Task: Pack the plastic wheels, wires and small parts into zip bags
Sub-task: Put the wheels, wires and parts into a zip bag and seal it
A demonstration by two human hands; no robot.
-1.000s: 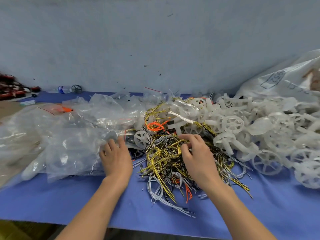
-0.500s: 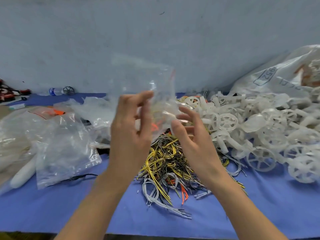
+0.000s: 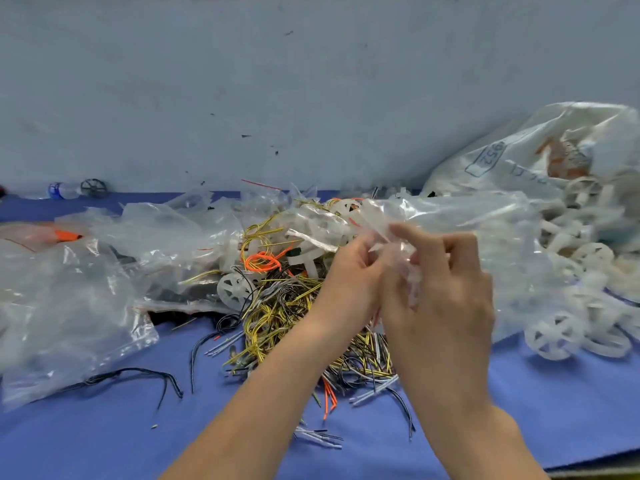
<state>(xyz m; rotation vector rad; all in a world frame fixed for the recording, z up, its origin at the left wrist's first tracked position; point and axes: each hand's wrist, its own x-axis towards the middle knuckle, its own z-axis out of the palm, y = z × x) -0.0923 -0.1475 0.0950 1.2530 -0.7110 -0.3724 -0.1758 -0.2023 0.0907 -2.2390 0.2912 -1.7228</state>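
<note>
Pinching mouth of zip bag (image 3: pixel 485 230) with left hand (image 3: pixel 349 271) and right hand (image 3: pixel 446 299); apparently opening step. Next: part seal, then load wires (image 3: pixel 277 306).

both hands (image 3: pixel 398 282) pinching zip bag (image 3: pixel 460 220), wires (image 3: pixel 277 306) beneath

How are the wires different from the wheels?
The wires are thin strands, yellow, black and orange; the wheels are white, round and spoked. The wires lie tangled in the middle; the wheels are heaped mostly to the right. Both sit loose on the blue table.
</note>
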